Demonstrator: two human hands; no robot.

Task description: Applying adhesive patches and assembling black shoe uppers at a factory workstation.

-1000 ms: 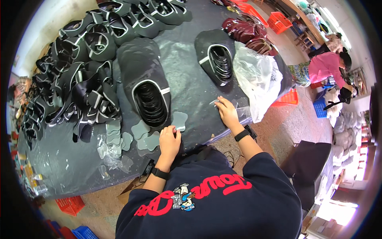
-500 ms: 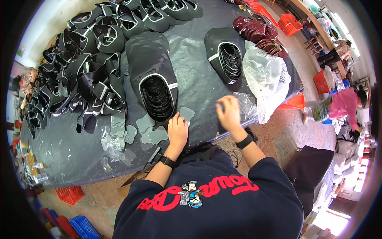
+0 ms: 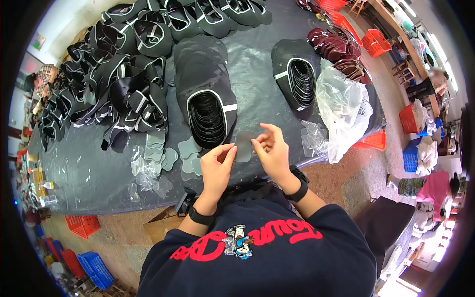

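Thin grey piece point(image 3: 243, 146) is held between both hands above the near side of the bench point(image 3: 257, 84), just to the right of the large black stack's point(image 3: 202, 69) near end. Its left edge is pinched by thumb and fingers of the left hand point(image 3: 217, 166). Its right edge is met by thumb and curled fingers of the right hand point(image 3: 273, 152); whether gripped or only touched there can't be told.

Risks: piece could be dropped if the left pinch slips, as only a bit of edge is held; could be creased if pulled unevenly. Large stack could be nudged by the left hand, being so close; its layers look only nested, so likely easily shifted.

Around: loose grey pieces point(image 3: 189, 148) are spread just left of the left hand, could be swept by it. Clear plastic scraps point(image 3: 144, 173) are scattered farther left. Right side is crowded by a clear wrapper point(image 3: 313, 141) and a white plastic bag point(image 3: 341, 104). Far left is taken up by a black heap point(image 3: 118, 99), far right by a smaller black stack point(image 3: 292, 52) and maroon pieces point(image 3: 336, 47).
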